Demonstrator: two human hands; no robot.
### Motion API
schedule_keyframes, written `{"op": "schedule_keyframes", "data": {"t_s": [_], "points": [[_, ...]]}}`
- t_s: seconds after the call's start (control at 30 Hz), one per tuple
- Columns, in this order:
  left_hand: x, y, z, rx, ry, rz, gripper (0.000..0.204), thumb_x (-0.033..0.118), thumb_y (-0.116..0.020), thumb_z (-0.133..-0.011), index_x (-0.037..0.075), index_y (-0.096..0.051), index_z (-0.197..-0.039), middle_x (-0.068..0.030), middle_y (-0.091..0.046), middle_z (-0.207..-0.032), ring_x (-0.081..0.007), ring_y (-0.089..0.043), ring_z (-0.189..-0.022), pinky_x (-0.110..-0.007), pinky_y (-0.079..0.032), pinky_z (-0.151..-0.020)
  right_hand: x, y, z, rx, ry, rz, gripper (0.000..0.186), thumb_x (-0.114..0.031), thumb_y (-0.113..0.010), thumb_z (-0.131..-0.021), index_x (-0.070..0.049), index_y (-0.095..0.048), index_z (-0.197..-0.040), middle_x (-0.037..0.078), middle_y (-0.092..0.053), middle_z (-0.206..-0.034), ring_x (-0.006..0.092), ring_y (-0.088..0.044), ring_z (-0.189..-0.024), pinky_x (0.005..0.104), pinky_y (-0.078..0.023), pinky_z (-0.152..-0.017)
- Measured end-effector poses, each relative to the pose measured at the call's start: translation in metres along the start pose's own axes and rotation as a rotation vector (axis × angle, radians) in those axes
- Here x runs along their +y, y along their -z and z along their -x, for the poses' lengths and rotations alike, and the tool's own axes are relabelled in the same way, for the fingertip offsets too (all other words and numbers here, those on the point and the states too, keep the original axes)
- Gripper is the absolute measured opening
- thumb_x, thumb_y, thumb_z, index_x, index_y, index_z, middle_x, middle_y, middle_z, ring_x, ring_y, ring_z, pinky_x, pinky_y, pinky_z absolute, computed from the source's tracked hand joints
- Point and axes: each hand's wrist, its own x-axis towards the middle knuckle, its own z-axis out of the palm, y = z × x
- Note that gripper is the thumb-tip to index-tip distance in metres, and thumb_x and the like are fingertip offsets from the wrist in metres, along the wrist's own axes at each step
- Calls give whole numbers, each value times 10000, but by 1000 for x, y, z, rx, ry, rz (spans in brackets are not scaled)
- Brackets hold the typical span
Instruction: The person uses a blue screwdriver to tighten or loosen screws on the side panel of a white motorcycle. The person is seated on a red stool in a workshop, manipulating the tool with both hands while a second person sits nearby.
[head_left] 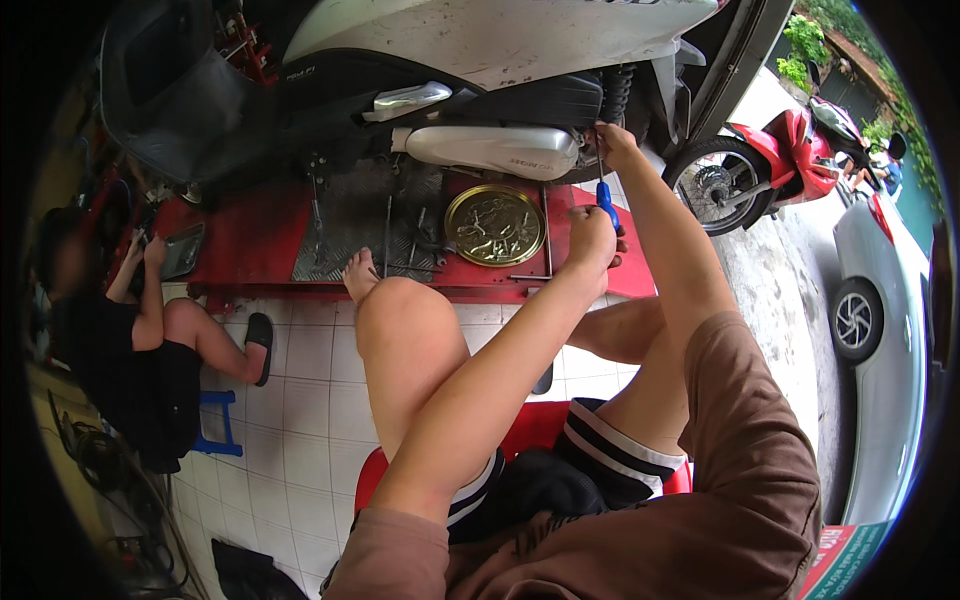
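Blue plastic shows at the centre of the action: a screwdriver [607, 200] handle is clamped in the left hand [592, 238], fingers wrapped tight around it, the shaft pointed up toward 12 o'clock. Above it, the right hand [612, 140] is pressed against the scooter [480, 70] just beside the shock spring [617, 92], fingers closed at the tool's tip, apparently so the tip is steadied on a fastener; what exactly is pinched there cannot be told. The silver muffler [490, 150] is seen at 9 o'clock from that hand.

The scooter is raised on a red lift [250, 245], which puts the work at arm height for someone seated on a red stool [530, 425]. A bare foot [358, 275] is braced on the lift's edge. At 9 o'clock from the left hand a brass tray [495, 225] is set within reach, small parts gathered in it so none roll off.

At far 9 o'clock another person [130, 340] is seated on a blue stool [222, 425]. At 3 o'clock a red motorbike [770, 160] and a grey car [880, 300] are parked.
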Motion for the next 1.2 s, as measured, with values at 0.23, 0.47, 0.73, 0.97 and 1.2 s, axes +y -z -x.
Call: {"op": "schedule_keyframes", "data": {"t_s": [0.23,0.47,0.73,0.97,1.2], "points": [[-18,-7,-3,-66,-52,-102,340,110,-541,-830,90,-330,-1097,-66,-510,-825,-129,-518,-585,-283,-401,-481,-6,18,-19,-17,30,-24,93,-8,-585,-871,53,-536,-921,133,-616,-801,211,-640,-645,258,-539,-542],[-13,3,-5,-18,-32,-199,406,49,-548,-825,80,-309,-1152,-72,-491,-845,-129,-512,-620,-277,-380,-484,-9,5,0,-205,-50,-143,152,-27,-467,-936,98,-461,-1022,159,-595,-886,213,-646,-712,259,-587,-611],[-30,4,-11,-54,8,-57,383,28,-515,-848,121,-309,-1157,-77,-442,-926,-131,-448,-622,-280,-317,-460,-8,20,-17,-212,-181,-208,84,-43,-495,-937,24,-490,-987,101,-561,-812,195,-624,-687,279,-597,-619],[-21,11,2,-65,-40,-164,420,49,-505,-859,32,-278,-1212,-106,-488,-916,-151,-524,-603,-309,-414,-507,15,30,-17,-270,-142,-290,123,-192,-532,-951,-79,-562,-912,17,-603,-725,122,-572,-593,228,-481,-497],[-11,17,9,-65,31,-50,365,51,-499,-885,112,-292,-1180,-102,-445,-975,-135,-473,-588,-271,-335,-474,8,0,10,-222,-265,-319,332,-336,-509,-960,-32,-513,-828,39,-531,-677,117,-485,-535,200,-419,-432]]}}
